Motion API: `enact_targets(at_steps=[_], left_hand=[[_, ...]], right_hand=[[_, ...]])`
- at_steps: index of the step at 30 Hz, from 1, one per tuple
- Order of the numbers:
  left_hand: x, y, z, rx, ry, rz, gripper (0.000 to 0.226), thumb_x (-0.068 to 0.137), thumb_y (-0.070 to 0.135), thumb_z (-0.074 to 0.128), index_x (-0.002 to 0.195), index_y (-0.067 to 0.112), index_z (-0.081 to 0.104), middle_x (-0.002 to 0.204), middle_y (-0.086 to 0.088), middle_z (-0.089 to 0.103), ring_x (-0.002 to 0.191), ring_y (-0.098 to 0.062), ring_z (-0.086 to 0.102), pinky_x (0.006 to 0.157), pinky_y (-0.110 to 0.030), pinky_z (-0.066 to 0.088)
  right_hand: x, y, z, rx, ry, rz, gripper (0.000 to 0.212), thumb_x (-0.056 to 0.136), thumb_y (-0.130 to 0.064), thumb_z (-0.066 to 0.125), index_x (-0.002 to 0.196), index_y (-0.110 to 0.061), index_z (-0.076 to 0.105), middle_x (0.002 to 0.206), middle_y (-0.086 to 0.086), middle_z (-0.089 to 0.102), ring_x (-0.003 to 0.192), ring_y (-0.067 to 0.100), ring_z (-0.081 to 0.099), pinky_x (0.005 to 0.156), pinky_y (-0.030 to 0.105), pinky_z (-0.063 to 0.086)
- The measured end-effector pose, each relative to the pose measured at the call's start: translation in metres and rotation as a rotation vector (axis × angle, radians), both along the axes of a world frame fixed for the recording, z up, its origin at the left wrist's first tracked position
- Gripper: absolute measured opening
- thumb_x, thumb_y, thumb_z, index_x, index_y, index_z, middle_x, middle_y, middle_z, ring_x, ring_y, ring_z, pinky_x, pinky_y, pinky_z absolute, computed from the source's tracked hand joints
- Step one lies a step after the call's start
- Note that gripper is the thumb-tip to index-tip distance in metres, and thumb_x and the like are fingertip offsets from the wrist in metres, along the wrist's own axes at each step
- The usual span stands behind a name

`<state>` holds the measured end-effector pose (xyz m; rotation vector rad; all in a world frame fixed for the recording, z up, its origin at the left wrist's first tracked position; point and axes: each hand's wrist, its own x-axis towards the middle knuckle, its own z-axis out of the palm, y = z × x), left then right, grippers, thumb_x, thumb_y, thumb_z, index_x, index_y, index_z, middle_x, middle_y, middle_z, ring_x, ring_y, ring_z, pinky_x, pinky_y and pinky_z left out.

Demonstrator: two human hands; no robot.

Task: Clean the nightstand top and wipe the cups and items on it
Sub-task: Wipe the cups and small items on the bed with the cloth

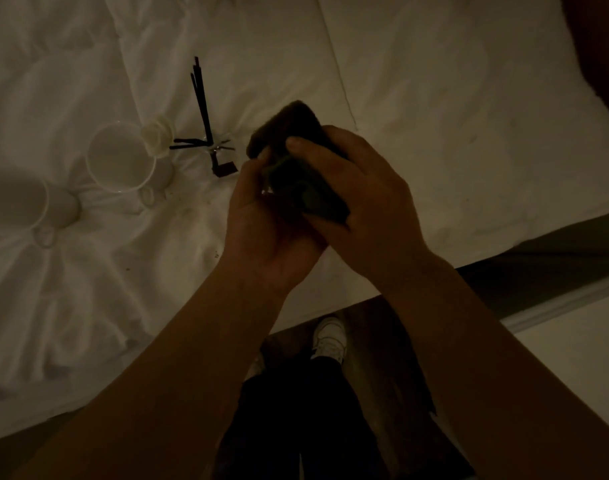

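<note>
Head view, dim light. Both hands sit over the bed (434, 98), just right of the reed diffuser (206, 133), which I use as the landmark. The left hand (261, 220) cups a dark flat item (285, 129) from below, fingers curled round it. The right hand (358, 188) presses a dark cloth (306, 192) against that item, thumb on top and fingers wrapped under. What the item is, too dark to tell.

Step, by my read: wiping one nightstand item held in hand, over the bed. The nightstand itself is not in view. Next move likely calls for turning the item to reach its other face, then setting it down and picking up a cup, keeping the cloth bunched in the right hand.

Counts:
- Cups: two white ones, the near cup (123, 157) just left of the diffuser, the far cup (29, 202) further left, both tipped on the bedding.
- Diffuser: one, with several dark sticks.
- Small pale round thing (157, 135): one, touching the near cup, unclear what.
- Cloth: one.
- Shoes (329, 336): one plainly visible, well below the diffuser on the floor.
</note>
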<state>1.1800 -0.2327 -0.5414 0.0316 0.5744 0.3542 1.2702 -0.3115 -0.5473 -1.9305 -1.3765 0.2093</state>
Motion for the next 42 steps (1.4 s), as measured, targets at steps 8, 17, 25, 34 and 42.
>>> enact_targets(at_steps=[8,17,25,34,42], left_hand=[[-0.001,0.02,-0.002,0.129,0.066,0.023,0.066,0.072,0.019,0.046,0.135,-0.002,0.037,0.133,-0.031,0.047,0.122,-0.05,0.047,0.102,-0.058,0.039],[0.02,0.052,-0.016,0.617,0.477,-0.23,0.021,0.09,0.011,0.051,0.106,0.023,0.059,0.091,0.004,0.073,0.09,-0.013,0.066,0.073,-0.026,0.052],[0.069,0.08,-0.039,1.726,0.904,-0.447,0.02,0.083,0.019,0.071,0.092,0.024,0.053,0.087,0.017,0.054,0.077,0.004,0.056,0.057,-0.007,0.049],[0.056,0.084,-0.042,2.16,0.964,-0.823,0.051,0.086,0.014,0.065,0.134,0.015,0.044,0.138,-0.007,0.045,0.119,-0.021,0.048,0.092,-0.02,0.037],[0.021,0.0,0.017,0.952,0.407,-0.787,0.043,0.081,0.057,0.056,0.112,0.028,0.059,0.103,0.007,0.071,0.094,-0.01,0.069,0.083,-0.038,0.057]], right_hand=[[0.027,-0.034,-0.031,-0.106,-0.005,-0.083,0.05,0.088,-0.016,0.065,0.136,-0.012,0.051,0.131,0.022,0.053,0.111,0.036,0.056,0.088,0.043,0.053],[0.014,-0.068,-0.041,-0.269,0.164,-0.213,0.055,0.081,-0.016,0.067,0.134,-0.016,0.054,0.128,0.012,0.057,0.112,0.018,0.05,0.092,0.004,0.03],[0.0,-0.079,-0.028,-0.166,0.231,-0.096,0.052,0.079,-0.016,0.071,0.128,-0.006,0.057,0.126,0.009,0.057,0.114,0.017,0.05,0.1,0.011,0.037],[0.003,-0.079,-0.016,-0.089,0.496,-0.294,0.056,0.08,-0.022,0.075,0.128,-0.022,0.046,0.123,-0.012,0.05,0.116,0.003,0.049,0.099,0.027,0.047],[0.003,-0.051,0.009,-0.023,0.706,-0.437,0.088,0.067,-0.036,0.079,0.141,-0.028,0.033,0.133,-0.012,0.04,0.122,-0.005,0.045,0.093,0.015,0.047]])
